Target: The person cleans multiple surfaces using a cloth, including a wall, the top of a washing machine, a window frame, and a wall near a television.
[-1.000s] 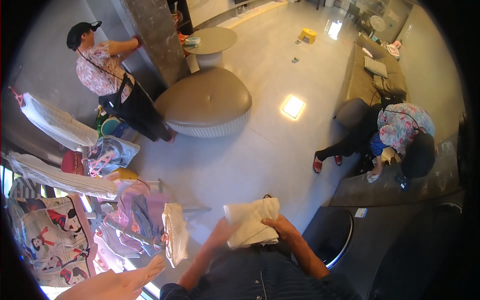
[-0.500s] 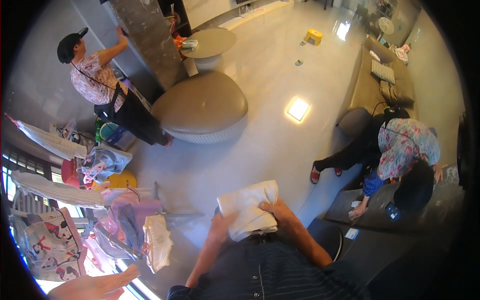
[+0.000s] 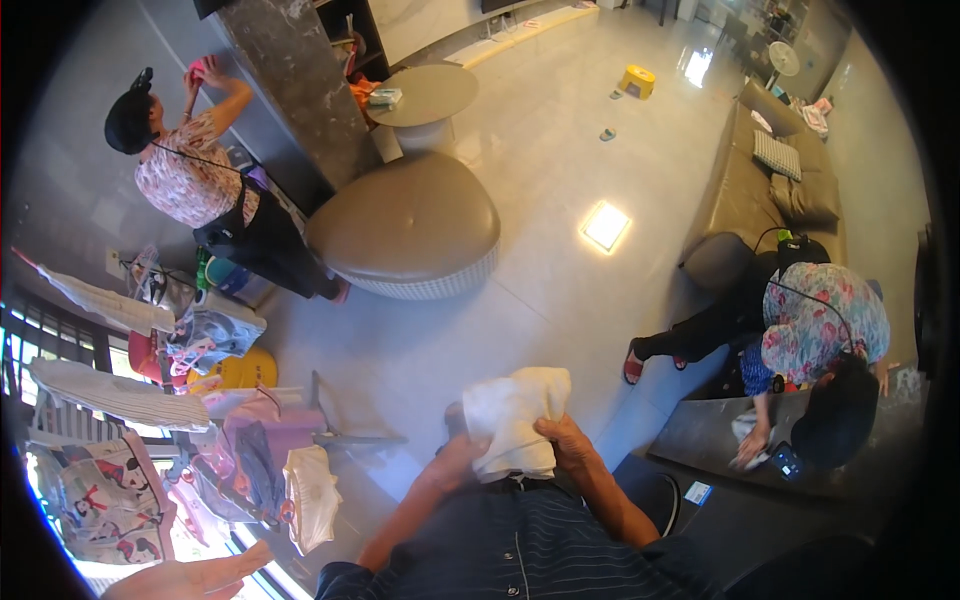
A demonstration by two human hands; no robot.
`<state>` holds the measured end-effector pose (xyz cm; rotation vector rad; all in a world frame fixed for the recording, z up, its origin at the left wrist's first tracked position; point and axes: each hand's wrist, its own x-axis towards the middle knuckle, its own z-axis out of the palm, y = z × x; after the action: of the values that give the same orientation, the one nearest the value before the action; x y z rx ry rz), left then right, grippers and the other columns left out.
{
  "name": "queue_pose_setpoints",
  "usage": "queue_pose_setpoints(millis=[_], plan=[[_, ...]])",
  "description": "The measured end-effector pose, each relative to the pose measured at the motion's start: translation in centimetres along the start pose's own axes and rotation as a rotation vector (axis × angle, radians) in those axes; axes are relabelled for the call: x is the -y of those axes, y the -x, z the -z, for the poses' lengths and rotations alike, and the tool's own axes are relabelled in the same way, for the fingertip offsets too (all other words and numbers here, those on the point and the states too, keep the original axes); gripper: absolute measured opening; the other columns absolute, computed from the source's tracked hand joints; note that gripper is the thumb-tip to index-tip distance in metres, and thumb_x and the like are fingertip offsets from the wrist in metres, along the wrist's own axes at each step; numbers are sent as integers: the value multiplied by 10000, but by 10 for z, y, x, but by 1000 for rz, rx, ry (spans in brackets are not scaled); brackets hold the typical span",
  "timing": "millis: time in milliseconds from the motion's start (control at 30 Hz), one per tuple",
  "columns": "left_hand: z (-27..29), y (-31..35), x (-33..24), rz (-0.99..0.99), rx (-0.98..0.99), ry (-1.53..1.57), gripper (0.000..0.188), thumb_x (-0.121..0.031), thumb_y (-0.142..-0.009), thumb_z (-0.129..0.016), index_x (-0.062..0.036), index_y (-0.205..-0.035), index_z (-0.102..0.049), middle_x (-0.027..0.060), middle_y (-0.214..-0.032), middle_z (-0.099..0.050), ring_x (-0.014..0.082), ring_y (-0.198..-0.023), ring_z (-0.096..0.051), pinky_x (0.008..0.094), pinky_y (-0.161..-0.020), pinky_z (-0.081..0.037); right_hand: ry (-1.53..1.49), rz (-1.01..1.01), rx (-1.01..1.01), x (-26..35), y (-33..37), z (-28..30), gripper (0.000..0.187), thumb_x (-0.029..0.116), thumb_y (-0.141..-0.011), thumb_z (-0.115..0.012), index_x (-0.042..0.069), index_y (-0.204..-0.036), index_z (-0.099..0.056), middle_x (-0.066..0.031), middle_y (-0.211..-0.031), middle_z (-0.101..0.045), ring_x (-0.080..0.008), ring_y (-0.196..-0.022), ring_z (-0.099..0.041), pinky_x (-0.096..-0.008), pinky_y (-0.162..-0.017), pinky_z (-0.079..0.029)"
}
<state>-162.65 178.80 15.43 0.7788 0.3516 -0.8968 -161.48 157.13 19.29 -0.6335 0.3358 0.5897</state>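
Observation:
Between my hands, in front of my dark striped shirt, is a folded white cloth. My right hand grips its right edge, thumb on top and fingers underneath. On the lower left edge, my left hand is closed round the cloth; its fingers are partly hidden and a little blurred. The cloth stands up and away from me, its far edge loose and its folds bunched toward my waist.
Laundry hangs on a rack at my left. A brown ottoman stands ahead. One person wipes the far-left wall with a pink cloth. At right, another person bends over a dark table, near a sofa.
The cloth has shifted slightly right and been turned in my hands, its folds now arranged differently. The person at left shows a pink cloth; the one at right has moved a hand along the table.

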Motion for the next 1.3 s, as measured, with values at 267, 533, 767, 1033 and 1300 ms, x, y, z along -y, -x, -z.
queue_pose_setpoints(millis=[267,533,767,1033,1300], plan=[[-11,12,-2,-83,-129,107,559,-105,-835,-695,-1,-1320,-437,139,-1236,-567,276,-1127,-569,422,-990,-460,-65,-29,-80,-7,-7,11,609,174,-809,-713,-12,-1313,-426,-141,-1164,-595,-249,-1040,-611,-378,-898,-520],[-24,21,-4,-266,-246,124,466,67,-792,-546,33,-1254,-490,171,-1176,-591,283,-1065,-602,402,-939,-499,188,-63,-106,1,4,8,449,109,-836,-671,-36,-1231,-515,-123,-1091,-623,-207,-972,-623,-344,-852,-520],[-3,10,19,-203,-256,14,435,62,-806,-520,78,-1239,-485,197,-1160,-593,304,-1050,-603,415,-927,-496,399,-48,-156,-3,4,26,376,87,-864,-620,-48,-1204,-535,-118,-1044,-630,-184,-902,-627,-310,-770,-522],[-6,-4,6,-47,-302,-4,411,7,-858,-548,51,-1262,-488,176,-1177,-593,285,-1052,-609,398,-920,-506,343,-67,-250,-2,-10,34,393,71,-847,-650,-57,-1200,-537,-118,-1037,-639,-190,-903,-631,-301,-800,-522],[2,-78,-23,13,-267,-65,375,-124,-881,-649,17,-1214,-551,126,-1132,-628,228,-1002,-630,364,-873,-524,453,67,-238,15,-49,74,465,72,-831,-645,-68,-1246,-489,-153,-1123,-609,-235,-980,-623,-362,-862,-519]])
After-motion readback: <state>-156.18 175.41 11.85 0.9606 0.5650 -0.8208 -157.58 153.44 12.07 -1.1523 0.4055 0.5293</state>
